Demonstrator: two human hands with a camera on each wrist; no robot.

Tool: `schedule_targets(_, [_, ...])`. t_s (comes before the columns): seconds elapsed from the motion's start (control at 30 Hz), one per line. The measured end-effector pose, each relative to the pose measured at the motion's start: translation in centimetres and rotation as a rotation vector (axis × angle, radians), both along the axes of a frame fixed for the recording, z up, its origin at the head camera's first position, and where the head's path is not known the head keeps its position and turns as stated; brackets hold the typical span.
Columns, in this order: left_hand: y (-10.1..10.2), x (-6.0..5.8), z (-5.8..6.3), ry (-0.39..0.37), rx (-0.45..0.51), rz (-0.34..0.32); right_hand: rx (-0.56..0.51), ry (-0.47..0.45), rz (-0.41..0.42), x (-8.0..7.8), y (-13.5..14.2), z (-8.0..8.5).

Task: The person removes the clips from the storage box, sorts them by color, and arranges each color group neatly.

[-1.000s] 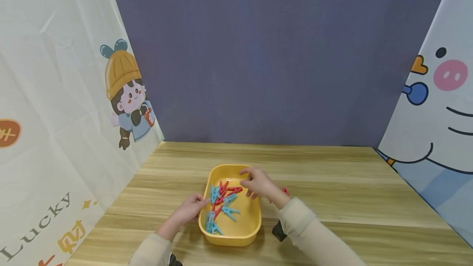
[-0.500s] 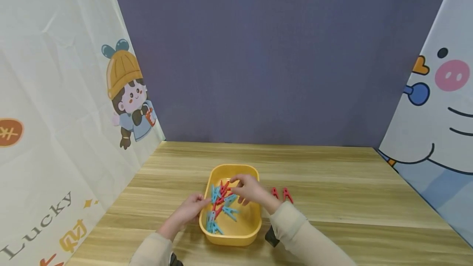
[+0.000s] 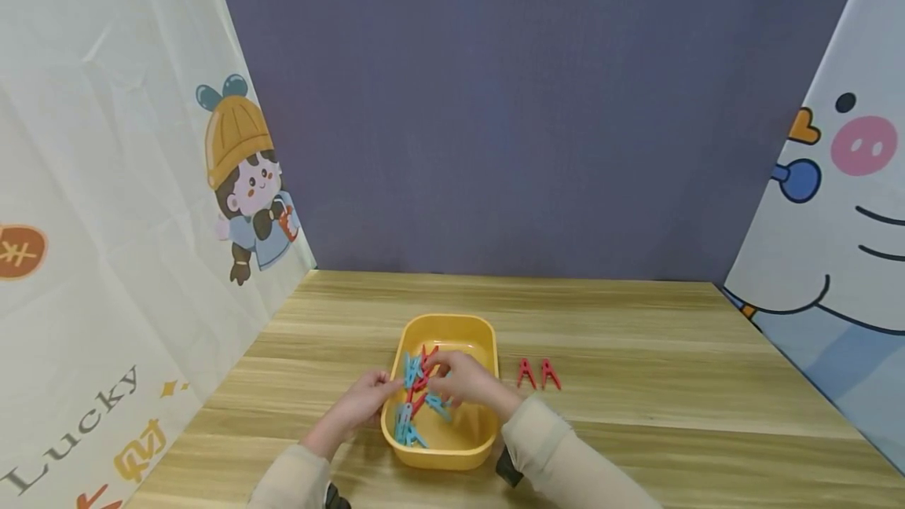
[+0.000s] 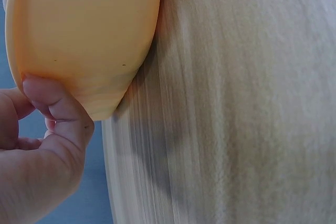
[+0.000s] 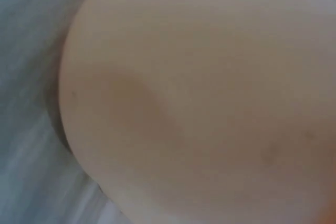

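Observation:
On the table stands a yellow plastic tub (image 3: pixel 441 458) with red and blue clothespins (image 3: pixel 404 422) lying mostly along its left side. My left hand (image 3: pixel 369 397) pinches the tub's left rim between thumb and fingers. Seen from the left wrist, that hand (image 4: pixel 58 140) has its fingers bent against the tub's outer wall (image 4: pixel 94 24). My right hand (image 3: pixel 467 379) reaches inside the tub, thumb and forefinger apart, fingertips right at the red clothespins (image 3: pixel 422 385). It covers part of the pile. A blurred pale rounded surface fills most of the right wrist view.
Two red clothespins (image 3: pixel 525 373) lie side by side on the wooden table (image 3: pixel 636 352), just right of the tub. A dark purple panel (image 3: pixel 495 116) rises behind the table. Printed cloths (image 3: pixel 134 203) hang at both sides.
My right hand has moved left and down within the tub, from its right rim to the clothespins. The two red clothespins on the table have come into full view. My left hand stays put.

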State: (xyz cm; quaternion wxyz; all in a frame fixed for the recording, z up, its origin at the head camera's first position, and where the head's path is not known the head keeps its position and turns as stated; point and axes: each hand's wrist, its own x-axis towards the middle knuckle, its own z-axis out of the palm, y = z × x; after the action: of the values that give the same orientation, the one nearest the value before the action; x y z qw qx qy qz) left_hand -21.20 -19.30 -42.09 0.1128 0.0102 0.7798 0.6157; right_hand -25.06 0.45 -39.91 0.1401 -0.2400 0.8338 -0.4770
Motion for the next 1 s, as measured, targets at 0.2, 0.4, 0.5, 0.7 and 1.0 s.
schedule_targets(0.2, [-0.2,-0.1,-0.1,0.004,0.009,-0.011,0.001,-0.035,0.020,0.5,-0.7,-0.4])
schedule_targets(0.4, [-0.1,-0.1,-0.2,0.015,-0.002,-0.005,-0.024,-0.097,0.066,1.0,-1.3,-0.7])
schedule_targets(0.5, [-0.1,-0.1,-0.1,0.015,-0.007,0.003,-0.033,-0.127,0.076,1.1,-1.6,-1.1])
schedule_targets(0.7, [0.0,-0.2,-0.2,0.009,-0.012,0.006,-0.041,-0.157,0.091,1.1,-1.9,-1.6])
schedule_targets(1.0, [0.0,-0.2,-0.3,0.020,0.005,0.009,-0.064,-0.220,0.111,1.2,-2.0,-1.9])
